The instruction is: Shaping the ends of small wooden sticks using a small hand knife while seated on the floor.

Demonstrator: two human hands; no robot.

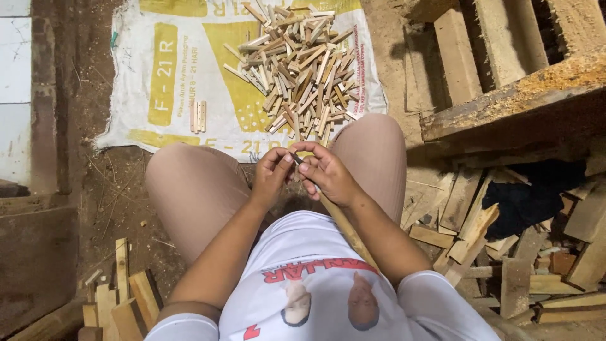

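Long wooden stick (344,224), tip hidden by both hands' pinching fingers (307,165), small dark piece unclear

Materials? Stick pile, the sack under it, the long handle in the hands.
Stick pile: raw, unfinished split wood, pale with visible grain. Sack: likely woven plastic, white with yellow print, creased. Long handle: looks like smooth bare wood; its dark tip's material is unclear.

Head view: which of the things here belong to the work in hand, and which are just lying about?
In the work:
- left hand and right hand, both with a grip on a small piece between the knees
- long wooden stick under the right hand
- pile of short cut sticks on the sack

Lying about:
- offcut planks
- scrap wood
- dark cloth
- wooden pallet
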